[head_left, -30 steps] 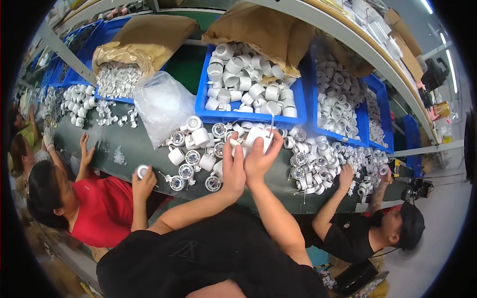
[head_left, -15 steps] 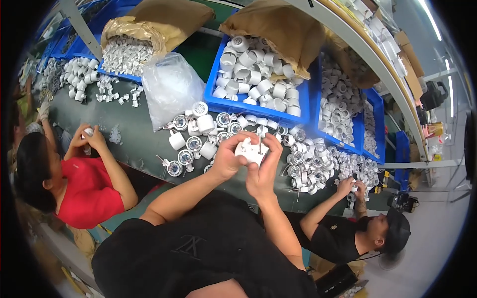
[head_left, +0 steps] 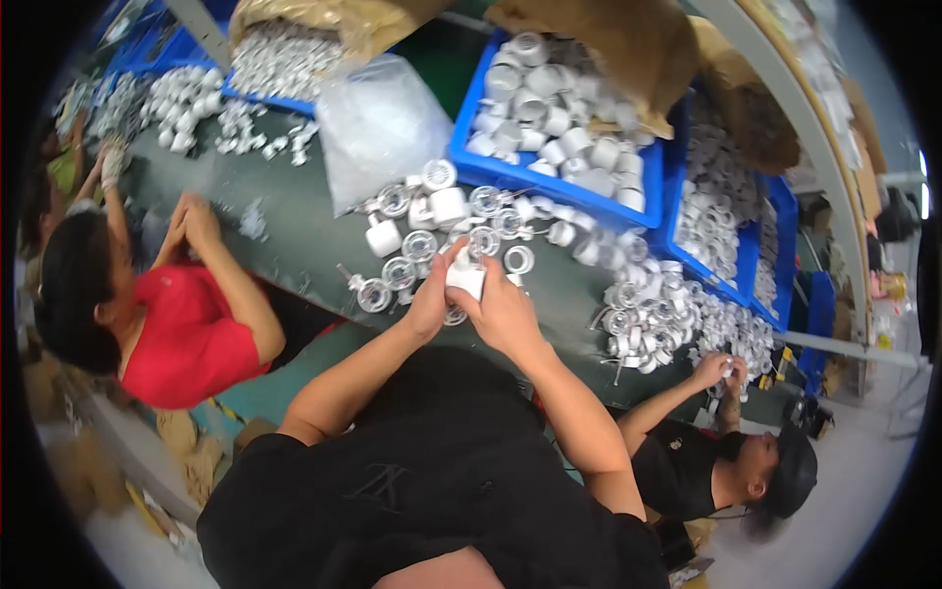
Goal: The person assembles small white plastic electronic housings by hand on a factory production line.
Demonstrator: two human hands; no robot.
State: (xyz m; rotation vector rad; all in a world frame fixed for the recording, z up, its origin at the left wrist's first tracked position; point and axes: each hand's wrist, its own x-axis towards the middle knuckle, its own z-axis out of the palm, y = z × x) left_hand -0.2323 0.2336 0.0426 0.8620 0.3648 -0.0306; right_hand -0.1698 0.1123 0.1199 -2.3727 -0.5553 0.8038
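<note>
Close in front of my body, both hands hold a small white plastic housing. My left hand [head_left: 430, 302] is closed on its left side. My right hand [head_left: 505, 312] grips the right side, thumb lying across the front of the white plastic housing [head_left: 465, 283]. The fingers partly cover it, and blur hides its detail. Just beyond my hands, round parts with shiny ringed faces [head_left: 400, 273] lie on the dark green table [head_left: 294, 221]. Among them are white plastic cups [head_left: 448, 207] and a loose white ring [head_left: 518, 259].
Behind the parts stands a blue bin [head_left: 549, 192] full of white cups, with a clear plastic bag [head_left: 383, 128] to its left. More blue bins and a heap of fittings [head_left: 653, 319] are at right. A co-worker in red [head_left: 196, 334] sits left; another in black [head_left: 687, 466] sits right.
The view has shifted, so the bench appears farther right. The housing is now turned differently and more enclosed by my fingers; both hands still hold it.
</note>
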